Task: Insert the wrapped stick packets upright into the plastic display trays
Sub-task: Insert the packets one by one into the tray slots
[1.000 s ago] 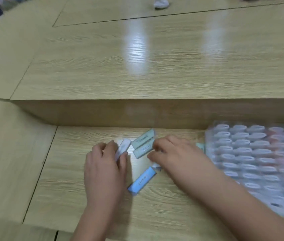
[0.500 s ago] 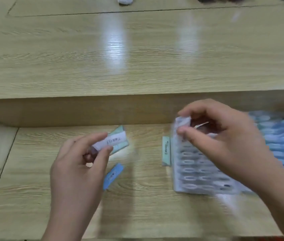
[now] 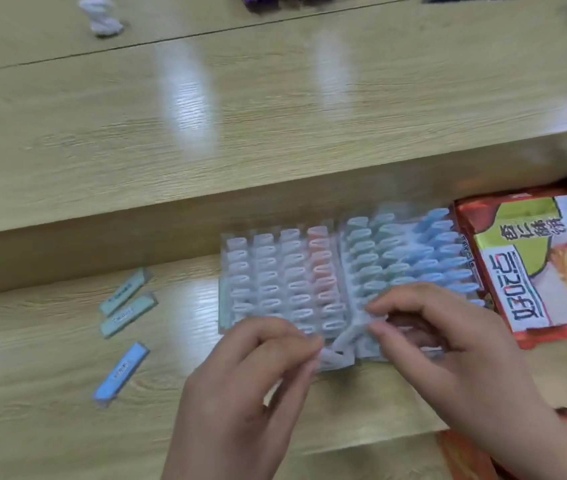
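Just below the centre of the frame, both hands meet on a white wrapped stick packet (image 3: pixel 349 336), which is tilted over the near edge of the trays. The left hand (image 3: pixel 251 386) has its fingers curled, with thumb and forefinger pinching the packet's lower end. The right hand (image 3: pixel 448 341) pinches its upper end the same way. Blur hides whether the packet's tip sits in a slot.

Two clear plastic display trays lie side by side, touching, on the pale wooden tabletop (image 3: pixel 50 341). The left tray (image 3: pixel 275 282) holds upright white packets and one reddish column, and the right tray (image 3: pixel 413 251) holds green and blue ones.

At the left of the frame, an upper pale green stick packet (image 3: pixel 124 291) lies flat just beside a lower pale green stick packet (image 3: pixel 128 315), with a blue stick packet (image 3: pixel 121 370) below them. At the right edge, an orange and green snack bag (image 3: pixel 535 268) lies against the right tray.
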